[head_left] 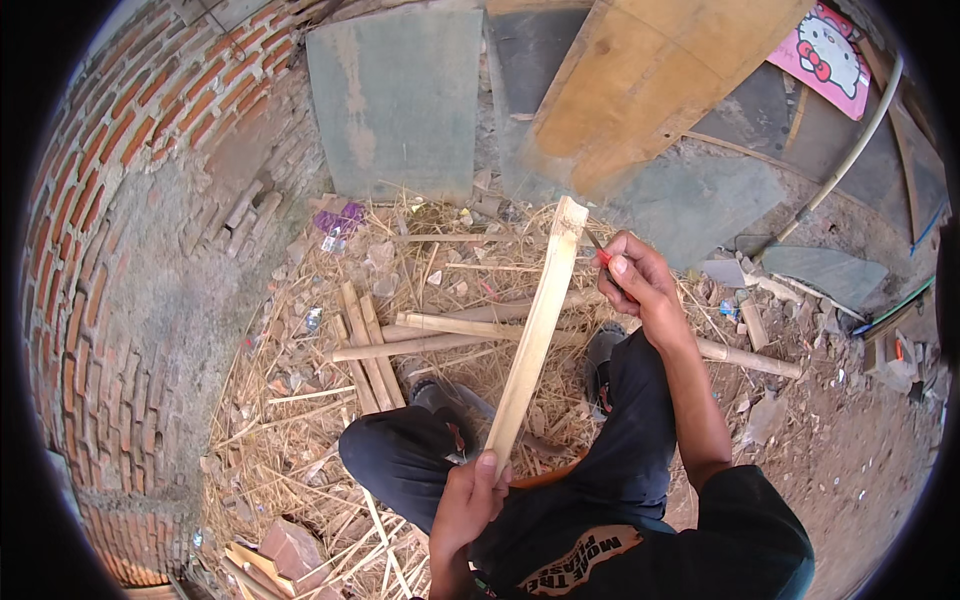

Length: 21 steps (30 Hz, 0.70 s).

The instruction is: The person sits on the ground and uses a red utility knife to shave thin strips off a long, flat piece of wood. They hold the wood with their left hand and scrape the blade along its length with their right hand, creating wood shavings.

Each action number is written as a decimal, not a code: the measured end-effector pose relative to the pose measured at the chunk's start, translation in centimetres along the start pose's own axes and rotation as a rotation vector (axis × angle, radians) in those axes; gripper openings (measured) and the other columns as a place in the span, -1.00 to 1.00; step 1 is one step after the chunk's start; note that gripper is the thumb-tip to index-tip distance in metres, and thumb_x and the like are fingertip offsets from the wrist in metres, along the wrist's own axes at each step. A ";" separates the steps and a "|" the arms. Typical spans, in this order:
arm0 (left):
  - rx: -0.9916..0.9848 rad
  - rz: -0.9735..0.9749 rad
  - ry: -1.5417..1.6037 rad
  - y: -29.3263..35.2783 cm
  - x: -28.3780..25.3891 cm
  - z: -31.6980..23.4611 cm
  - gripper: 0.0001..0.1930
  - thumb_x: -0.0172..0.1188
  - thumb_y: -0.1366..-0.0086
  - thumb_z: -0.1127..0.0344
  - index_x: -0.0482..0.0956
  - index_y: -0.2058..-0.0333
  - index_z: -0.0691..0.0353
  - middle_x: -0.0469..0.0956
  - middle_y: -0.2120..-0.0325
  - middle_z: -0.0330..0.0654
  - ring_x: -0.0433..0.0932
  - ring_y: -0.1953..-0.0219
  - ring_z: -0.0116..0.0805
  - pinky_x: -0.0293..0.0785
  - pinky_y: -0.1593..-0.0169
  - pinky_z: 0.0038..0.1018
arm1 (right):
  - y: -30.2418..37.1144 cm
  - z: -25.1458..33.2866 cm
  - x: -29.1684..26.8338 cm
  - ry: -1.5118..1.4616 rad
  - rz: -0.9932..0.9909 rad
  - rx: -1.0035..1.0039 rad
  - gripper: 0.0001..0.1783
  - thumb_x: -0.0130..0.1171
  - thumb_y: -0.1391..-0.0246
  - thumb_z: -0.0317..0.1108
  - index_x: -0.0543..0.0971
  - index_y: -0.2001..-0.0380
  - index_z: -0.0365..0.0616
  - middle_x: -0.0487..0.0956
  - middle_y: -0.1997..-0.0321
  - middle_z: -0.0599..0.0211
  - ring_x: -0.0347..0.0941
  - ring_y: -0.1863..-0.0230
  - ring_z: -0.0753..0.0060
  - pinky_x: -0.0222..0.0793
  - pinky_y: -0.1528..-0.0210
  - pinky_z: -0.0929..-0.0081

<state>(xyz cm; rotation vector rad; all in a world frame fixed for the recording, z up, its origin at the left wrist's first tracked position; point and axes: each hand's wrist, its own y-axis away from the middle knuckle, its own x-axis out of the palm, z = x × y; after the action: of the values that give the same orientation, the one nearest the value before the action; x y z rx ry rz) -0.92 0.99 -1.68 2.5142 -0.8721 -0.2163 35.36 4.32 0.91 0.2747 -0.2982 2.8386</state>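
Note:
A long pale split-bamboo piece (534, 335) slants up and away from my lap. My left hand (469, 500) is closed round its near end. Beside the far end, my right hand (644, 285) grips a small red-handled tool (603, 258). The tool's thin dark tip points at the bamboo's edge near the top; whether it touches I cannot tell. Most of the handle is hidden in my fingers. Below the piece, several bamboo poles and slats (460, 325) lie on the ground between and beyond my feet.
A brick wall (110, 330) rises on the left. Grey sheets (395, 105) and a brown board (660, 80) lean at the back. Straw, shavings and rubble (290, 420) cover the ground. More slats (372, 350) lie near my left foot. A pale pipe (850, 155) stands at the right.

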 end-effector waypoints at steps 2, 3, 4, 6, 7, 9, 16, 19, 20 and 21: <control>0.003 -0.013 0.045 -0.4 0.0 -0.5 -0.43 -0.20 -0.75 -0.05 0.55 0.29 0.30 0.34 0.65 -0.38 0.29 0.68 -0.62 0.23 0.58 -0.55 | 0.9 -0.4 0.4 0.113 -0.058 -0.050 -0.80 0.30 -0.43 -0.30 0.51 0.11 -0.16 0.59 0.42 0.50 0.39 0.45 0.67 0.42 0.23 0.56; 0.024 -0.013 0.036 -0.7 0.0 -0.7 -0.43 -0.20 -0.75 -0.04 0.54 0.29 0.29 0.34 0.65 -0.38 0.29 0.68 -0.61 0.23 0.58 -0.55 | 1.6 -0.4 1.2 0.217 -0.106 -0.076 -0.80 0.31 -0.42 -0.31 0.53 0.10 -0.17 0.62 0.41 0.48 0.41 0.46 0.65 0.45 0.23 0.54; 0.042 -0.017 0.026 -0.9 -0.1 -0.9 -0.44 -0.20 -0.75 -0.04 0.54 0.30 0.29 0.33 0.65 -0.38 0.28 0.68 -0.60 0.22 0.57 -0.54 | 2.2 -0.5 2.1 0.317 -0.152 -0.099 -0.81 0.32 -0.40 -0.32 0.54 0.10 -0.17 0.64 0.40 0.45 0.44 0.46 0.64 0.48 0.22 0.53; 0.077 -0.027 0.003 -1.1 0.0 -1.2 -0.45 -0.20 -0.75 -0.03 0.53 0.31 0.28 0.33 0.65 -0.38 0.28 0.68 -0.59 0.23 0.57 -0.53 | 3.4 -0.7 3.5 0.510 -0.110 -0.246 -0.78 0.39 -0.34 -0.31 0.59 0.11 -0.18 0.69 0.38 0.36 0.52 0.47 0.55 0.52 0.26 0.49; 0.092 -0.032 -0.010 -1.3 0.1 -1.3 -0.45 -0.21 -0.75 -0.02 0.52 0.31 0.27 0.33 0.65 -0.37 0.29 0.67 -0.58 0.23 0.56 -0.53 | 4.1 -0.9 4.1 0.607 -0.090 -0.320 -0.76 0.43 -0.30 -0.30 0.62 0.11 -0.19 0.72 0.36 0.31 0.56 0.47 0.51 0.55 0.28 0.47; 0.117 -0.039 -0.041 -1.6 0.3 -1.7 -0.46 -0.21 -0.75 0.00 0.52 0.30 0.27 0.34 0.64 -0.36 0.31 0.65 -0.57 0.25 0.54 -0.52 | 5.1 -1.6 5.1 0.726 -0.025 -0.436 -0.70 0.55 -0.17 -0.24 0.71 0.13 -0.16 0.75 0.32 0.20 0.66 0.46 0.38 0.55 0.36 0.44; 0.271 -0.054 -0.142 -2.3 1.5 -2.7 -0.43 -0.20 -0.74 -0.11 0.53 0.25 0.27 0.32 0.59 -0.41 0.23 0.59 -0.64 0.17 0.52 -0.58 | 6.7 -1.3 7.3 0.846 0.072 -0.549 -0.66 0.59 -0.06 -0.16 0.76 0.17 -0.08 0.70 0.40 0.38 0.65 0.51 0.29 0.52 0.47 0.38; 0.335 -0.094 -0.236 -2.5 1.8 -3.4 -0.51 -0.16 -0.73 0.02 0.54 0.21 0.31 0.42 0.58 -0.23 0.40 0.56 -0.36 0.34 0.42 -0.37 | 7.0 -1.8 7.8 0.825 0.064 -0.568 -0.66 0.59 -0.06 -0.16 0.76 0.17 -0.08 0.70 0.42 0.40 0.64 0.52 0.31 0.52 0.48 0.37; 0.358 -0.114 -0.277 -2.5 1.9 -3.6 -0.55 -0.14 -0.73 0.08 0.55 0.19 0.33 0.47 0.57 -0.14 0.49 0.54 -0.22 0.43 0.37 -0.26 | 7.0 -1.9 7.8 0.811 0.057 -0.576 -0.66 0.59 -0.06 -0.16 0.76 0.18 -0.08 0.69 0.42 0.41 0.63 0.53 0.31 0.51 0.48 0.37; 0.372 -0.130 -0.296 -2.5 2.1 -3.9 -0.55 -0.13 -0.72 0.08 0.56 0.17 0.34 0.49 0.56 -0.11 0.52 0.53 -0.17 0.44 0.36 -0.24 | 7.0 -1.9 7.8 0.815 0.052 -0.564 -0.67 0.59 -0.06 -0.16 0.76 0.19 -0.08 0.69 0.43 0.41 0.63 0.53 0.31 0.51 0.49 0.37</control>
<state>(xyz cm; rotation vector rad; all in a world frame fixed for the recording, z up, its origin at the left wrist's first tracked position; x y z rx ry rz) 3.22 2.91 0.50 2.9405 -0.9318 -0.5229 25.64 0.09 -0.42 -0.9694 -0.8707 2.4975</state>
